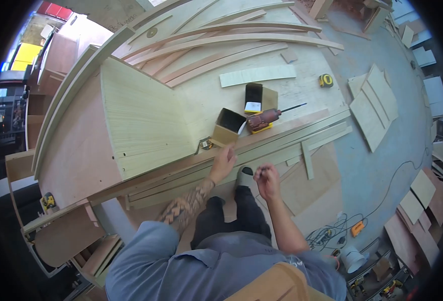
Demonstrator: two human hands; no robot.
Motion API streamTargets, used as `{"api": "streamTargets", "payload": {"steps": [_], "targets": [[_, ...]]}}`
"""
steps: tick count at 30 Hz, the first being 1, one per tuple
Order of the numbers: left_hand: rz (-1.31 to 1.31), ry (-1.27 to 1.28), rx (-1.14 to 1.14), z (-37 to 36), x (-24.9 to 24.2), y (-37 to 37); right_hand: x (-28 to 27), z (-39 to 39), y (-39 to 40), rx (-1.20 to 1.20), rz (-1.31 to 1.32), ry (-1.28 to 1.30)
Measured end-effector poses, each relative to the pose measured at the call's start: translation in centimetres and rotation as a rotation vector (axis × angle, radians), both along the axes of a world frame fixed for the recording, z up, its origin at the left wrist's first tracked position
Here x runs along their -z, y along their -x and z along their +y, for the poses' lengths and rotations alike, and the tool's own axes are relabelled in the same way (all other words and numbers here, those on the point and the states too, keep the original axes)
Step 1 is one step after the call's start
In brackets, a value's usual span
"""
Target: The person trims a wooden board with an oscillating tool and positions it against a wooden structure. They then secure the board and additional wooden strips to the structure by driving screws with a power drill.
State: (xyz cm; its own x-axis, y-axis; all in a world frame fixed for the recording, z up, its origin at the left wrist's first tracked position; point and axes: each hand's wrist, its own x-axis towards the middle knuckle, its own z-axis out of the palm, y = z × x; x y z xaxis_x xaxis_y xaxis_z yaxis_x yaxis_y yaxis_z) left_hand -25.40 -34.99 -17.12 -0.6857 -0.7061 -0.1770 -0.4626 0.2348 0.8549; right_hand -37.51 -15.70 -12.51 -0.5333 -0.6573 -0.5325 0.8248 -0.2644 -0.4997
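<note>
My left hand (224, 163) is at the near edge of an open cardboard box (224, 136), its fingers closed on the box's lower flap. The box's inside is dark, and what it holds cannot be made out. Curled and palm up, my right hand (268, 184) is in front of my body with a few small dark pieces (264, 173) that look like screws. Beyond the box lies a dark red cordless driver (263, 120) with a long bit pointing right. A second open box (253, 94) stands behind it, showing a white label. A tape measure (206, 144) rests left of the first box.
Curved wooden strips (241, 39) cover the far side of the worktable. A pale plywood panel (146, 115) stands on the left. Another yellow tape measure (326, 81) lies at the right. Plywood offcuts (374, 105), a cable (327, 236) and a white bucket (352, 259) are on the floor.
</note>
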Motion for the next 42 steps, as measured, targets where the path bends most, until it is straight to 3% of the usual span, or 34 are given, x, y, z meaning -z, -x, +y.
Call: {"api": "streamTargets", "payload": {"steps": [1,5,8,10,12,14,16,18,21,23,26,29,35,36,38,40,42], "targets": [[0.128,0.111,-0.048,-0.7,1.1,3.1,-0.3,2.5,0.3,-0.025,0.033,-0.021],[0.227,0.026,-0.190,-3.2,2.6,12.7,-4.3,10.4,0.9,0.082,-0.048,-0.091],[0.269,0.005,-0.060,-4.3,1.4,15.7,-6.6,14.2,0.8,0.164,-0.054,-0.070],[0.293,-0.269,0.047,-4.1,4.9,16.8,-7.7,15.6,0.3,0.205,-0.057,-0.054],[0.283,-0.184,0.022,-3.1,7.9,17.0,-8.3,16.2,0.0,0.210,-0.070,-0.040],[0.358,0.069,0.134,-2.4,2.3,14.6,-8.4,16.9,-0.5,0.245,-0.101,-0.141],[0.384,-0.063,0.113,-0.7,-0.1,12.8,-9.0,16.9,-0.9,0.200,-0.098,-0.182],[0.292,-0.055,0.152,0.5,-2.7,9.4,-9.0,16.6,-1.3,0.142,-0.094,-0.214],[0.418,-0.379,0.190,2.3,-11.6,3.6,-7.0,16.7,-1.5,0.141,-0.096,-0.195],[0.395,-0.448,0.188,3.4,-16.5,-1.3,-7.5,14.6,-1.9,0.147,-0.100,-0.192],[0.398,-0.342,0.117,4.5,-19.5,-9.3,-8.4,11.1,-3.2,0.090,-0.106,-0.001],[0.476,-0.467,-0.020,4.6,-20.2,-19.2,-9.1,5.7,-6.8,-0.055,0.062,0.047],[0.500,-0.457,-0.236,4.6,-24.6,-43.1,-14.6,-6.9,-23.0,-0.311,0.016,0.138],[0.532,-0.348,-0.289,4.9,-24.7,-46.9,-15.8,-8.5,-26.0,-0.378,0.009,0.102],[0.576,-0.237,-0.348,5.9,-25.4,-53.3,-14.6,-11.5,-30.8,-0.609,-0.040,0.296],[0.539,-0.282,-0.460,6.9,-27.0,-59.2,-15.2,-14.5,-36.9,-0.661,0.007,0.255],[0.537,-0.195,-0.538,8.1,-27.2,-63.6,-16.6,-17.6,-43.1,-0.657,-0.123,0.169]]}}
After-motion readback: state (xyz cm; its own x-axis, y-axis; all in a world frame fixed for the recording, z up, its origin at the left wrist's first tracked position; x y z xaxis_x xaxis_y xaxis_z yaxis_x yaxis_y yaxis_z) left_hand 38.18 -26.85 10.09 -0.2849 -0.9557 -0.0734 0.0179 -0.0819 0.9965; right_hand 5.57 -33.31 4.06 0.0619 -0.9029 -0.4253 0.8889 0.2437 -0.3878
